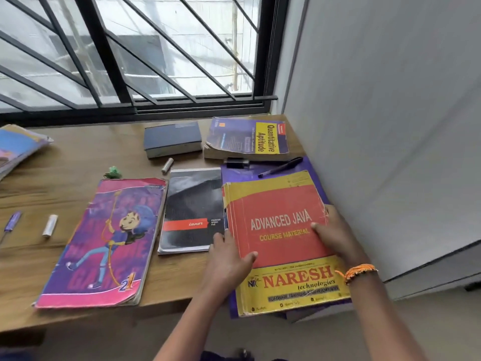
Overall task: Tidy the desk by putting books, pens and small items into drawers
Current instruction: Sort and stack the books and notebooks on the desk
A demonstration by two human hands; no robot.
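Hands yours on the Advanced Java book (281,230), left hand (229,259) gripping its left edge, right hand (335,235) gripping its right edge, book overhanging the bench (78,152), pen (281,167) behind.

I read "ADVANCED JAVA COURSE MATERIAL" and "NARESH technologies" on the red-yellow book (283,238). The far book (247,139) said "Quantitative Aptitude"; the pink notebook (104,241) bore "21".

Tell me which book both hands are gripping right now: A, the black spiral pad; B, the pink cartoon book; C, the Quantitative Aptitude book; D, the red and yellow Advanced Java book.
D: the left hand and the right hand grip opposite edges of the Advanced Java book, thumbs on its cover.
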